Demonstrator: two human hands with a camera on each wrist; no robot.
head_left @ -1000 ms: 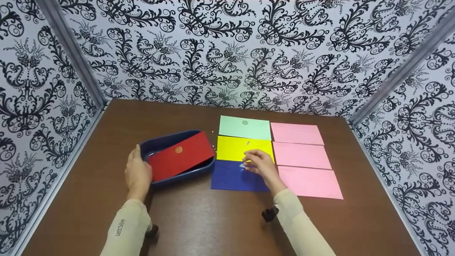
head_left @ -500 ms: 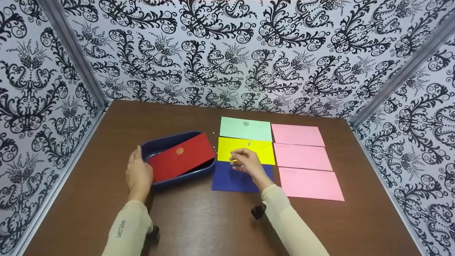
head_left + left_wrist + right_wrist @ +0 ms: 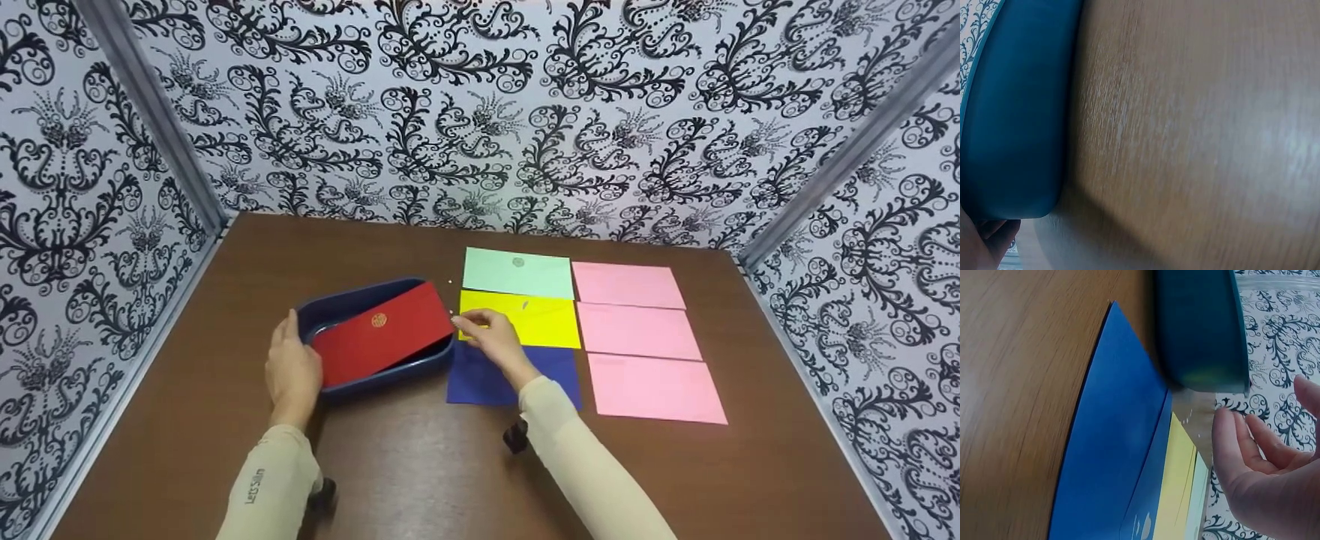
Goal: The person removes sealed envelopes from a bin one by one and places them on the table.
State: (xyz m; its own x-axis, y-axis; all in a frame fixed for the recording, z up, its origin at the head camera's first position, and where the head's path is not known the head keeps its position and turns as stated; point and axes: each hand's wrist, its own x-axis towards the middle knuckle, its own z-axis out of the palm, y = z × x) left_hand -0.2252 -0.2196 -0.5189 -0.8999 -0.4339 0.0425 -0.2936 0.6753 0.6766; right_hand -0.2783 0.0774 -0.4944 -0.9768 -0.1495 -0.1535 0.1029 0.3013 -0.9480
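Observation:
A dark blue rectangular basin [image 3: 405, 369] stands on the left of the table, with a red envelope [image 3: 405, 330] lying slantwise in it. My left hand [image 3: 292, 371] holds the basin's left end, its fingers along the outer wall. In the left wrist view those fingers [image 3: 1002, 239] show at the foot of the end wall; the thumb is hidden. Beside the basin's right end hovers my right hand [image 3: 491, 337], bent fingers and thumb apart, nothing between them. Beneath it lie a yellow envelope [image 3: 551, 322] and a blue envelope [image 3: 536, 375].
Behind the yellow one is a light green envelope [image 3: 540, 277]. Pink envelopes [image 3: 641, 330] form a column to the right. A few tiny white bits [image 3: 450, 282] dot the table [image 3: 405, 465] by the basin. Patterned walls [image 3: 480, 112] enclose the back and sides.
My right hand has moved left from over the blue and yellow envelopes to the basin's right end. My left hand, the basin and the envelopes stay in place.

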